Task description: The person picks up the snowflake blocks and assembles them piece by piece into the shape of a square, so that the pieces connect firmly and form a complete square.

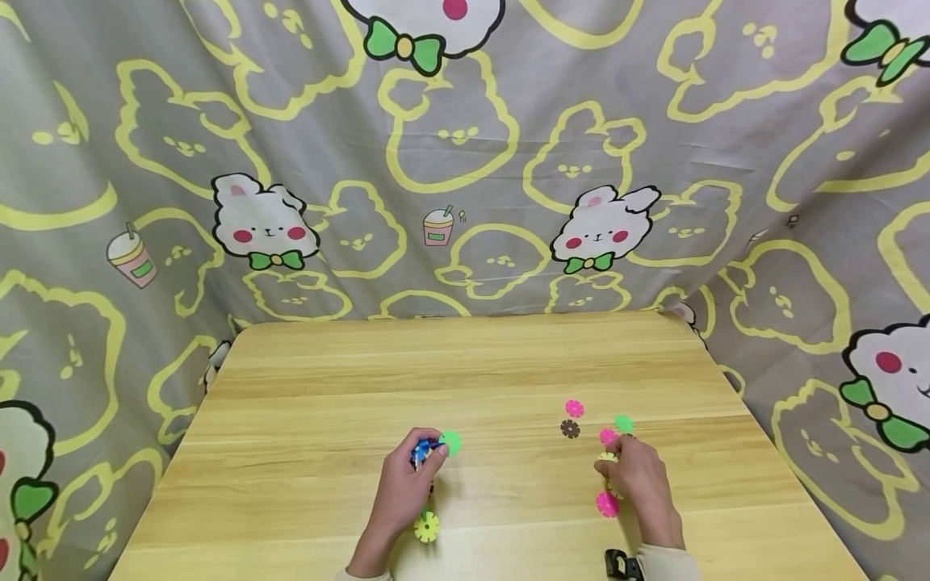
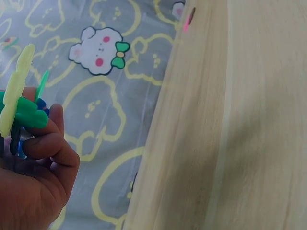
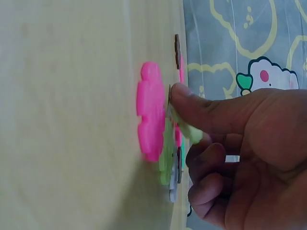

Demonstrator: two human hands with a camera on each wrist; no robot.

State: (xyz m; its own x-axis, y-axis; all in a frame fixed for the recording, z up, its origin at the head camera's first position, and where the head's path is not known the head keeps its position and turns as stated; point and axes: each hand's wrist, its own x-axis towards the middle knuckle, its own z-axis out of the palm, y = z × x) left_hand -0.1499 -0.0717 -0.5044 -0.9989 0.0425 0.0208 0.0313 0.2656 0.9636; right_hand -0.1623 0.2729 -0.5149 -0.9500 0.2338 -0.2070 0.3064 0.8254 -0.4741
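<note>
My left hand (image 1: pixel 407 480) grips a cluster of joined notched plastic discs above the table. In it are a green disc (image 1: pixel 450 442), a blue disc (image 1: pixel 421 450) and a yellow disc (image 1: pixel 426 527); a second green disc (image 2: pixel 31 114) and a dark piece show in the left wrist view. My right hand (image 1: pixel 643 484), over loose discs on the right, pinches a pale yellow-green disc (image 3: pixel 192 130) between thumb and fingers. Beside it lie a pink disc (image 1: pixel 607 505) and another yellow-green disc (image 3: pixel 166 158); the hand partly hides others.
Farther back on the wooden table (image 1: pixel 465 363) lie a pink disc (image 1: pixel 575 408), a brown disc (image 1: pixel 570 428) and a green disc (image 1: pixel 624 424). A patterned curtain (image 1: pixel 501 153) hangs behind and on both sides. A dark band (image 1: pixel 621 565) is at the right wrist.
</note>
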